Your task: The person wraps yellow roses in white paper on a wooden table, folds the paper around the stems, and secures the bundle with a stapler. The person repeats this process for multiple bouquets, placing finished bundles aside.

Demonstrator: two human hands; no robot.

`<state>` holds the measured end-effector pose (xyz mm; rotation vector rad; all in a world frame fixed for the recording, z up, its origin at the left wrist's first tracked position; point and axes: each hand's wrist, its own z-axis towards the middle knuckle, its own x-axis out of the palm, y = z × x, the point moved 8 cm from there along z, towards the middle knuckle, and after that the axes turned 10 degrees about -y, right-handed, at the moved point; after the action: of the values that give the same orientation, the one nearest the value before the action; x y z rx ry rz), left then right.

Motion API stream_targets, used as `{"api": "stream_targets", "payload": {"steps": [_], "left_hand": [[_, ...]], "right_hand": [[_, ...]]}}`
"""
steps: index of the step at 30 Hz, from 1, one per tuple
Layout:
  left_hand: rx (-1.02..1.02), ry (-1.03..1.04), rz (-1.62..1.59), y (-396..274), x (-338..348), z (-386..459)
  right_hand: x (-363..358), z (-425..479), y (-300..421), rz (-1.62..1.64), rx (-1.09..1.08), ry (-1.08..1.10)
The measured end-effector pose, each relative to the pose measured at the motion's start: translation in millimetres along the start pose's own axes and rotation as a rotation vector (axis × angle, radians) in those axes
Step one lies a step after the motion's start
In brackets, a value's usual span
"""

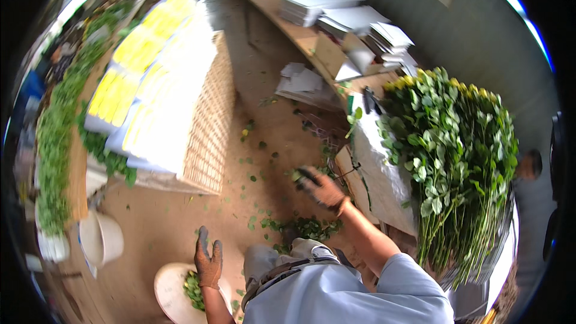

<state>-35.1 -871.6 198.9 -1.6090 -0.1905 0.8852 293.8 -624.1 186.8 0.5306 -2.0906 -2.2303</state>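
Note:
My left hand [209, 258], in an orange and dark work glove, is raised above a round white container [165, 285] holding cut greenery [193, 290]. Its fingers point up with the thumb apart, and nothing shows in it. My right hand [317, 184], gloved alike and blurred by motion, reaches forward over the floor. A bit of green leaf [295, 175] lies at its fingertips; whether the hand grips it is unclear. To its right, leafy long-stemmed roses [450, 144] with yellow heads lie on the covered workbench [391, 189]. A dark-handled tool [370, 100] lies beside them.
A woven crate [207, 126] with wrapped yellow flowers [148, 49] stands at the left, past a white bucket [102, 238]. Fallen leaves [310, 227] litter the floor. Cardboard sheets [321, 0] are stacked on the far table. Another person [530, 166] is at the right edge.

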Motion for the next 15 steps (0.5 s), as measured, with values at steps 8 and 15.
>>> {"api": "stream_targets", "payload": {"steps": [8,15], "left_hand": [[0.125,0.339,-0.002,-22,126,154],[0.133,0.546,-0.075,-83,190,290]], "right_hand": [[-198,92,-109,-0.165,0.267,-0.564],[-234,225,-170,-0.443,0.451,-0.907]]}}
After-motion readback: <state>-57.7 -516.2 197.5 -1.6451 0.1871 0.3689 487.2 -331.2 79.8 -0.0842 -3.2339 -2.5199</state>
